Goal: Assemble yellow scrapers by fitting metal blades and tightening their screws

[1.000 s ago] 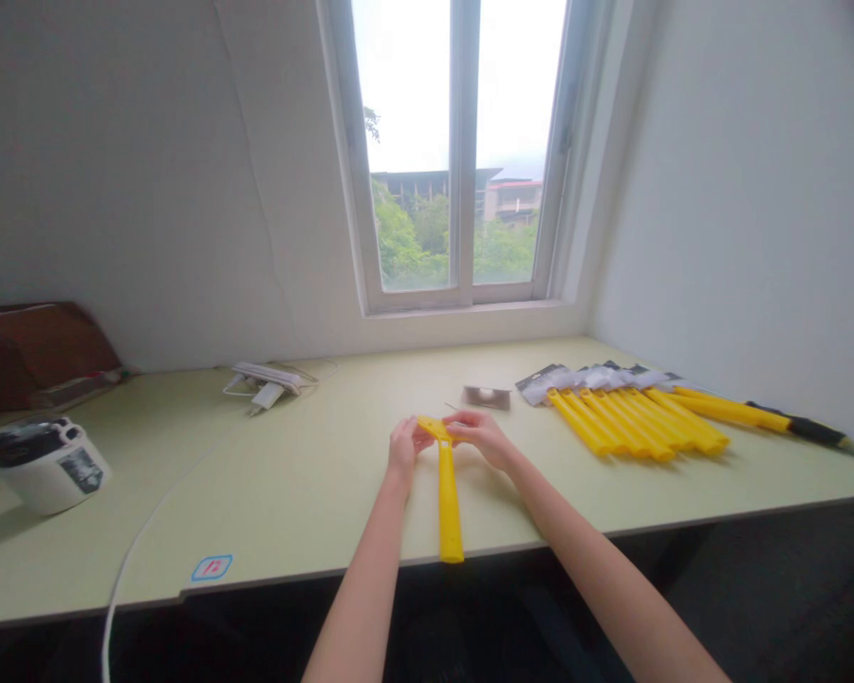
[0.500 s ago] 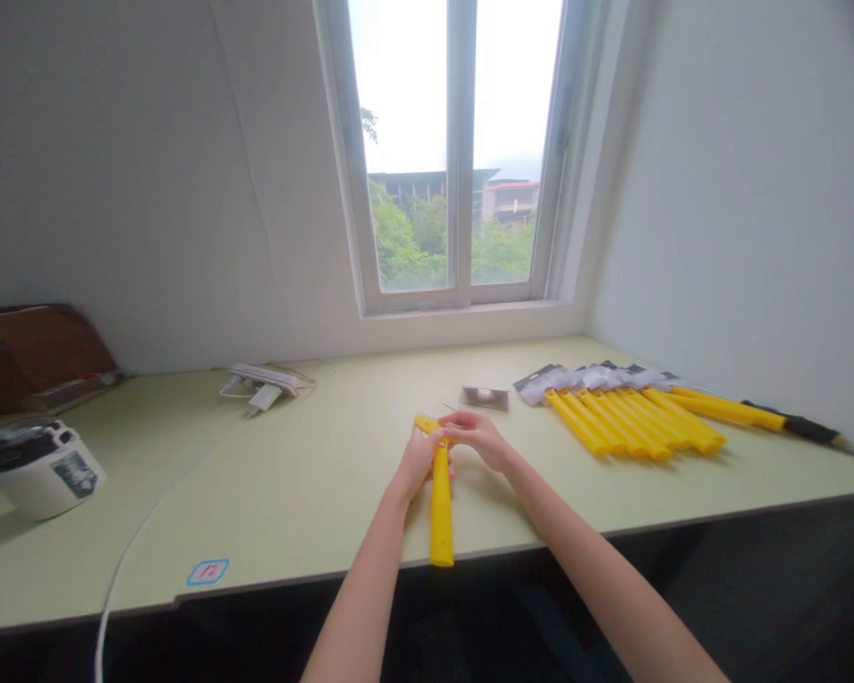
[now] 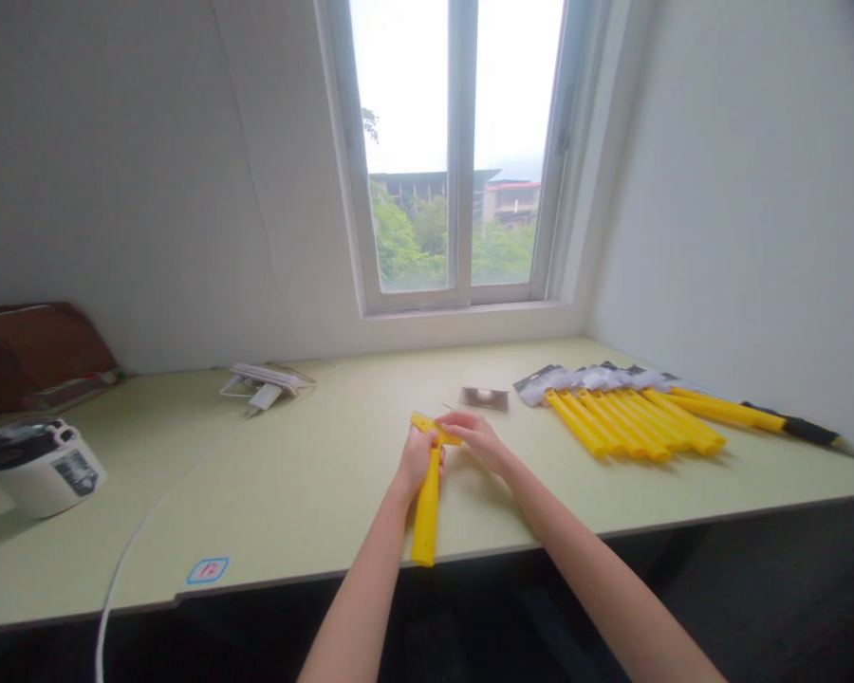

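A yellow T-shaped handle (image 3: 425, 522) points toward me over the desk's front edge, its crosspiece at the far end. My left hand (image 3: 417, 460) is closed around it just below the crosspiece. The fingers of my right hand (image 3: 475, 438) pinch the right end of the crosspiece; whether they also hold something small is hidden. A thin dark strip sticks out just beyond my right fingers. Behind my hands, a flat metal plate (image 3: 484, 398) with a shiny middle lies on the desk.
On the right lie several yellow handles (image 3: 633, 427) with clear packaging (image 3: 562, 382) at their far ends, and a yellow tool with a black tip (image 3: 789, 425). At left are a white mug (image 3: 43, 484), a white cable (image 3: 132, 550), a power strip (image 3: 267, 384) and a brown box (image 3: 43, 351).
The yellow handle has turned, its near end swinging left. My right fingers have shifted to the right end of the crosspiece, which now shows more fully.
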`<state>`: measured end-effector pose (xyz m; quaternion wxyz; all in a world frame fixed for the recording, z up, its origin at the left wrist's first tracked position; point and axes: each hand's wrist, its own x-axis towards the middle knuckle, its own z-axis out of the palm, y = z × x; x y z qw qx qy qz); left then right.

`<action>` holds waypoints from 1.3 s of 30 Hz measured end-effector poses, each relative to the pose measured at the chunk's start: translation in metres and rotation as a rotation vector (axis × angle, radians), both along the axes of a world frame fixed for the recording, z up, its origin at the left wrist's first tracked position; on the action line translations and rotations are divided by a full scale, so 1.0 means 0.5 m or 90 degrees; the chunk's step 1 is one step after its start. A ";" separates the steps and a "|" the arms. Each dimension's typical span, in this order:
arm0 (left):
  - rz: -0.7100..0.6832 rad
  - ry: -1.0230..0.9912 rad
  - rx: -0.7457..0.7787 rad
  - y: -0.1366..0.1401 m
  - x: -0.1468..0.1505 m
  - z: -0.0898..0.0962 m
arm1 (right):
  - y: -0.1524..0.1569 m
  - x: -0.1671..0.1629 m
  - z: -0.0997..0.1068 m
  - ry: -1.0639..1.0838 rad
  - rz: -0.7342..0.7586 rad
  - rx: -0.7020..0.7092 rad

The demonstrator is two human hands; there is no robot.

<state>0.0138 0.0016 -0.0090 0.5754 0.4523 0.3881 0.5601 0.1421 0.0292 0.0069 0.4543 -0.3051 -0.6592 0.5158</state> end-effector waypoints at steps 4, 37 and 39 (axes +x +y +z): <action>0.011 -0.014 0.012 0.003 0.001 -0.003 | 0.004 0.001 -0.001 0.006 0.011 -0.002; 0.250 -0.050 0.012 0.006 -0.013 0.000 | 0.016 -0.035 -0.036 -0.622 -0.314 0.403; 0.249 -0.044 0.021 0.006 -0.013 0.001 | 0.018 -0.044 -0.034 -0.641 -0.316 0.404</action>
